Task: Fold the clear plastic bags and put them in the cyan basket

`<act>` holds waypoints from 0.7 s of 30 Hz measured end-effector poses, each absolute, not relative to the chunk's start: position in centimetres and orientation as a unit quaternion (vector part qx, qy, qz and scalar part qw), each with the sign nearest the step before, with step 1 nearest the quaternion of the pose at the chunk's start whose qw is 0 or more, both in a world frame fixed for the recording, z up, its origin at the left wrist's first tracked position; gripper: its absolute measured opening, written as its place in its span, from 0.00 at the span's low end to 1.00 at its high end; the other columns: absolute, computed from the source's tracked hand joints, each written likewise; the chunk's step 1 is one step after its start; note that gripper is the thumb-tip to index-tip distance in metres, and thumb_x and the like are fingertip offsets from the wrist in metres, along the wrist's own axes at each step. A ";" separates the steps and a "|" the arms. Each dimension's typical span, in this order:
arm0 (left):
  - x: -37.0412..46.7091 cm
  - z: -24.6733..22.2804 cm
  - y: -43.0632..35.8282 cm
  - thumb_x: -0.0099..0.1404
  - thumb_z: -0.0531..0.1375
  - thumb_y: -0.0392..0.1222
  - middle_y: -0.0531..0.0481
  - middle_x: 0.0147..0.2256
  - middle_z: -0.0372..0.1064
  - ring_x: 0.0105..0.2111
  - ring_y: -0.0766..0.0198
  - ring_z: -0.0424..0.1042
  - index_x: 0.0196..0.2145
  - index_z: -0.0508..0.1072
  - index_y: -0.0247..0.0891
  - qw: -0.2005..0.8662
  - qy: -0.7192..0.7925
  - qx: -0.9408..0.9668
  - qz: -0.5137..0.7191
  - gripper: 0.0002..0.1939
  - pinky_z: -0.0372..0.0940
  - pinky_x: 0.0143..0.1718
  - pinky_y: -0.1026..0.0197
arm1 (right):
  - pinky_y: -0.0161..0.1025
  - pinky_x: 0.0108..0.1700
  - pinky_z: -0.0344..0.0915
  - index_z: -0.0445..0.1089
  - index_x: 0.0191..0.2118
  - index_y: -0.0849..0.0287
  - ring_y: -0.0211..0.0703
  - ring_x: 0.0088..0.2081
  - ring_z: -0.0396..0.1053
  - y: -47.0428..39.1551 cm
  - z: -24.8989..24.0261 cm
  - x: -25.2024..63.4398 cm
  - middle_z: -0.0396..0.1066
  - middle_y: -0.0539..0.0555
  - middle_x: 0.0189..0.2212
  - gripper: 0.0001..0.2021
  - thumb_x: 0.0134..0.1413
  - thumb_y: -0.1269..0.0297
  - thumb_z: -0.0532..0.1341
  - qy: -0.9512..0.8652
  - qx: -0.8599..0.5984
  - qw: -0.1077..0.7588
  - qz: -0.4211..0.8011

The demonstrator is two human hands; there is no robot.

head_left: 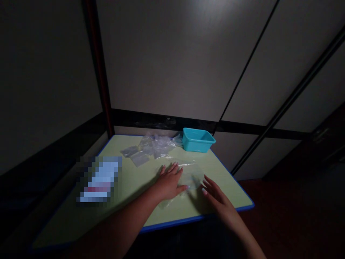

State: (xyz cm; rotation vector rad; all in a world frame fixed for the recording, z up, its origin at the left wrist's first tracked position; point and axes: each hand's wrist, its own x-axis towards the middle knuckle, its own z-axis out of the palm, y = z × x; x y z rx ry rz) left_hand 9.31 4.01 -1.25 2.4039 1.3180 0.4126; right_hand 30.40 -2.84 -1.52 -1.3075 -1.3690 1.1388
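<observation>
A clear plastic bag (192, 173) lies flat on the table in front of me. My left hand (171, 181) rests on its left part, palm down with the fingers spread. Just off the bag's right side is my right hand (215, 194), its fingers apart and slightly bent, holding nothing. Whether its fingertips touch the bag I cannot tell. Beyond my hands, a loose pile of clear plastic bags (159, 144) covers the back of the table, some of them folded into small squares.
A turquoise plastic basket (198, 145) stands at the table's back right corner. On the left lies a blurred-out, pale rectangular item (104, 176). The pale yellow table (226, 183) has a blue edge and stands against panelled walls (167, 64).
</observation>
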 end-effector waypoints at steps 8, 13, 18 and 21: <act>8.7 -1.2 5.9 0.69 0.39 0.51 0.44 0.62 0.49 0.63 0.56 0.46 0.59 0.59 0.43 0.258 0.493 0.819 0.142 0.25 0.40 0.60 0.42 | 0.53 0.62 0.47 0.57 0.60 0.48 0.49 0.61 0.54 -3.8 0.2 29.3 0.56 0.54 0.61 0.30 0.52 0.48 0.60 -0.634 -0.462 0.368 0.500; 8.4 -1.3 6.5 0.69 0.42 0.49 0.43 0.62 0.49 0.63 0.56 0.47 0.58 0.62 0.40 0.275 0.492 0.814 0.141 0.25 0.39 0.60 0.45 | 0.54 0.63 0.41 0.58 0.60 0.48 0.49 0.62 0.51 -4.1 -0.1 28.0 0.55 0.52 0.61 0.27 0.55 0.51 0.58 -0.723 -0.450 0.317 0.418; 8.3 -1.1 6.6 0.69 0.40 0.49 0.44 0.62 0.48 0.63 0.55 0.46 0.59 0.60 0.41 0.268 0.499 0.815 0.124 0.25 0.39 0.60 0.42 | 0.56 0.64 0.36 0.65 0.55 0.49 0.50 0.59 0.56 -3.7 -0.3 27.1 0.63 0.54 0.57 0.22 0.57 0.50 0.56 -0.722 -0.440 0.316 0.429; 8.2 -0.9 6.7 0.70 0.39 0.50 0.46 0.62 0.47 0.63 0.57 0.46 0.60 0.58 0.42 0.256 0.503 0.820 0.098 0.25 0.39 0.60 0.42 | 0.57 0.64 0.33 0.68 0.53 0.51 0.51 0.59 0.56 -3.9 -0.5 26.9 0.65 0.54 0.55 0.21 0.56 0.49 0.57 -0.718 -0.444 0.319 0.431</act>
